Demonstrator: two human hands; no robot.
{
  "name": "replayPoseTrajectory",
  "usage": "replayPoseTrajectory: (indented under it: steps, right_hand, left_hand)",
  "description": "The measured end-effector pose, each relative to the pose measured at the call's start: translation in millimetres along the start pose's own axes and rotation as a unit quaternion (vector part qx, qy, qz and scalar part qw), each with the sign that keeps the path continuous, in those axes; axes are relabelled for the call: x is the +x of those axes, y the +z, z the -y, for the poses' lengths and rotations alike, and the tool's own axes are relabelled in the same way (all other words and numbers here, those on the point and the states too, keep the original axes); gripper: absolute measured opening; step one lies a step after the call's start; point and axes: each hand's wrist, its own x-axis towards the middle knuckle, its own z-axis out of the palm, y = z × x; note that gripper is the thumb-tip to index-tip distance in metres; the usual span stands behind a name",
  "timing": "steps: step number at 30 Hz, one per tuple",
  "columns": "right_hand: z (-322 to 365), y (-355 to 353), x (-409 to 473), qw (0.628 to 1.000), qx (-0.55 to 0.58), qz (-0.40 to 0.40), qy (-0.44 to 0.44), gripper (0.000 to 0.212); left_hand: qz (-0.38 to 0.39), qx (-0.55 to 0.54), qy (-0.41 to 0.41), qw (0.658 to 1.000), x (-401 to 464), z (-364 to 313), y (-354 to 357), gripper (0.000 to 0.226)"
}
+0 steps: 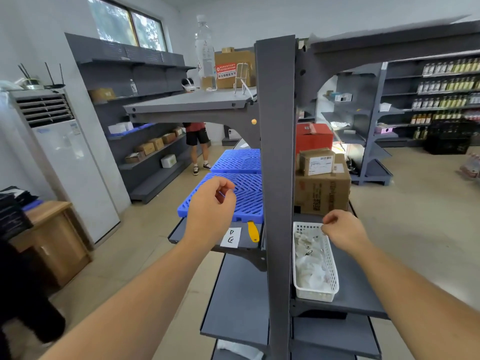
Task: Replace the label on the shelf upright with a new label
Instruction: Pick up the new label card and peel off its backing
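With the upright (276,152) bare, our right hand (342,231) pinches something over the basket (333,271), likely binning the old label, left hand (211,203) curled empty; next we take the new label (230,237) lying left.
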Motion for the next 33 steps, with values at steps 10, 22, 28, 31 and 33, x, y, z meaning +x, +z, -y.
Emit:
replayPoseTrajectory:
  steps: [10,22,28,31,33]
  right_hand:
    - [7,13,5,0.999,-0.035,0.013,-0.004,0.032]
    - [23,-16,-27,0.998,0.063,-0.025,-0.019,0.022]
    - [30,-19,-43,0.994,0.106,-0.032,-0.019,0.022]
    - [34,-19,-48,0.991,0.129,-0.029,-0.020,0.020]
    - [37,-19,-50,0.990,0.137,-0.025,-0.023,0.019]
  left_hand:
    - [0.114,0.118,0.000,0.986,12,48,4,0.014]
    - [0.291,0.330,0.109,0.891,-1,110,42,0.037]
    - [0.308,0.360,0.118,0.873,-3,124,50,0.038]
    - [0.319,0.357,0.105,0.872,-4,127,51,0.026]
    - [0.316,0.350,0.106,0.876,-3,130,52,0.019]
